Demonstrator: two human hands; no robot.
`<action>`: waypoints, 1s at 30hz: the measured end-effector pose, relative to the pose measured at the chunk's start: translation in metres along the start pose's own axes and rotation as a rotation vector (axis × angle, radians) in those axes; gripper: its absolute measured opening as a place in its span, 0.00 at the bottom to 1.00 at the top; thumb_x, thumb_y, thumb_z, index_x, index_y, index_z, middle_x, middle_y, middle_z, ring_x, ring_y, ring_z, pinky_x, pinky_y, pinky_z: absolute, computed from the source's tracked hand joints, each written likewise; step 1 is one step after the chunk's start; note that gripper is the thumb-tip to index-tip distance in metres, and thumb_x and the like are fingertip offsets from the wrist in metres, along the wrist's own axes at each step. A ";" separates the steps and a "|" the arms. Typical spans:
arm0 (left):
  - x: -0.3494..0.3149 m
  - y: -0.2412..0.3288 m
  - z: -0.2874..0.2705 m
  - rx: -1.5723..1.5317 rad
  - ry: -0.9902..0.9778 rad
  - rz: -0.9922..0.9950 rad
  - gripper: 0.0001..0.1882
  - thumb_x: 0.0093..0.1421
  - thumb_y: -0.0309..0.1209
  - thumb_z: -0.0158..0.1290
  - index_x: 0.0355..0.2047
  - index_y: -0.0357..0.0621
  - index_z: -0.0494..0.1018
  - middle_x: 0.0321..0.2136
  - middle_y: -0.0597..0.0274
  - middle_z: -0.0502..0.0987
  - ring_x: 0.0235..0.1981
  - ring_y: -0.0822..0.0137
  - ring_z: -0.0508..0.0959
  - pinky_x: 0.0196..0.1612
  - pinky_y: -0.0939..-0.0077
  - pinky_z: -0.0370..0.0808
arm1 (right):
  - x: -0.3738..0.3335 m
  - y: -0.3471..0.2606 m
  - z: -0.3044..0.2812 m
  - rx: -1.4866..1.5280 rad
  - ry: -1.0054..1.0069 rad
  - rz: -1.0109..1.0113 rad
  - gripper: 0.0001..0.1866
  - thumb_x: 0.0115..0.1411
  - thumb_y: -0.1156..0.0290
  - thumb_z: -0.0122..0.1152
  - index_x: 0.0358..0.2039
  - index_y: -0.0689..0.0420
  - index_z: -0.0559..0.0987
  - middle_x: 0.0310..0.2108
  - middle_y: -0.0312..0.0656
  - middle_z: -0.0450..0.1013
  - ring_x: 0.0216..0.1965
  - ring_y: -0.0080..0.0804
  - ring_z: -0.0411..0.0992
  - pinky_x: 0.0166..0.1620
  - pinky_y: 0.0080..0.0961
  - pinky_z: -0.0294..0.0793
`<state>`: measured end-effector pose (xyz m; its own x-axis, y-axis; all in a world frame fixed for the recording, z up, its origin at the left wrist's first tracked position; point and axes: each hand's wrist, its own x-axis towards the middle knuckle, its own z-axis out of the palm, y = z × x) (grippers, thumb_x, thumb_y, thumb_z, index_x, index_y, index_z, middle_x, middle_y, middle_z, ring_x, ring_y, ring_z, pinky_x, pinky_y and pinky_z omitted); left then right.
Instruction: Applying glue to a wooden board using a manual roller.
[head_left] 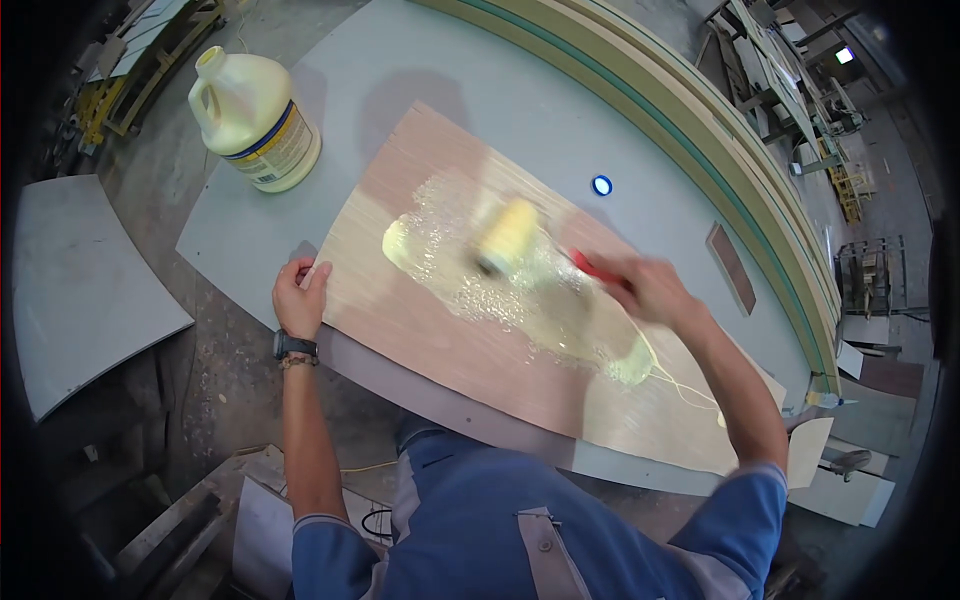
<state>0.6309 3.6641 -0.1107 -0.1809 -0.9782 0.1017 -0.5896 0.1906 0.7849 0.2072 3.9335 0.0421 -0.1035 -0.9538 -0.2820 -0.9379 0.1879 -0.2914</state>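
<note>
the right hand [655,290] is clenched around the red handle of a paint roller [508,237], whose pale yellow foam sleeve lies blurred on a thin wood veneer sheet [420,320] in the middle of a wet patch of yellowish glue [520,290]. the glue runs in a glossy band from the sheet's centre toward its right end, trailing off in thin strings. the left hand [300,298] presses the sheet's left edge, fingers curled over it and thumb on top, with a dark watch on the wrist. the veneer lies across a grey curved panel [500,110] that serves as the work surface. on the panel's far left corner stands a cream plastic jug [255,115] with a handle, well apart from the roller. a small blue cap [601,185] lies beyond the sheet, and a dark brown strip [732,267] lies to the right near stacked curved boards [720,130].
</note>
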 end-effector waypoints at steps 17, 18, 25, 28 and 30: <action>-0.007 0.016 0.004 -0.101 0.081 0.030 0.15 0.53 0.31 0.67 0.36 0.34 0.78 0.31 0.57 0.76 0.33 0.63 0.75 0.38 0.71 0.72 | 0.134 -0.026 -0.034 -0.054 -0.035 -0.039 0.25 0.61 0.63 0.61 0.60 0.40 0.74 0.43 0.45 0.79 0.42 0.49 0.77 0.44 0.41 0.76; -0.007 0.020 0.005 -0.107 0.082 0.033 0.15 0.53 0.31 0.67 0.36 0.34 0.78 0.31 0.57 0.76 0.33 0.63 0.75 0.38 0.71 0.72 | 0.152 -0.032 -0.035 -0.045 0.001 -0.090 0.25 0.61 0.63 0.61 0.59 0.41 0.74 0.42 0.45 0.79 0.41 0.49 0.77 0.44 0.41 0.76; -0.015 0.017 -0.011 -0.180 0.010 -0.071 0.11 0.54 0.28 0.67 0.33 0.35 0.78 0.24 0.61 0.80 0.25 0.74 0.76 0.30 0.76 0.72 | 0.099 -0.028 -0.022 -0.068 -0.026 -0.101 0.25 0.62 0.62 0.61 0.60 0.43 0.74 0.36 0.48 0.79 0.34 0.52 0.76 0.39 0.41 0.75; -0.032 -0.006 -0.028 -0.397 -0.349 -0.215 0.07 0.53 0.23 0.66 0.28 0.36 0.77 0.25 0.66 0.81 0.25 0.80 0.75 0.29 0.83 0.72 | 0.016 -0.016 -0.022 -0.043 -0.073 -0.040 0.24 0.63 0.60 0.58 0.61 0.39 0.73 0.29 0.44 0.76 0.30 0.49 0.75 0.34 0.42 0.74; -0.050 -0.010 -0.038 -0.419 -0.417 -0.287 0.07 0.53 0.21 0.66 0.30 0.36 0.77 0.25 0.66 0.81 0.25 0.79 0.76 0.30 0.82 0.73 | -0.023 -0.015 -0.017 -0.072 -0.138 0.050 0.24 0.63 0.60 0.59 0.61 0.38 0.73 0.25 0.43 0.74 0.27 0.47 0.74 0.32 0.42 0.73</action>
<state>0.6753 3.7080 -0.1003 -0.4019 -0.8555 -0.3265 -0.3189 -0.2035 0.9257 0.2179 3.9488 0.0689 -0.1092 -0.9013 -0.4192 -0.9546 0.2127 -0.2085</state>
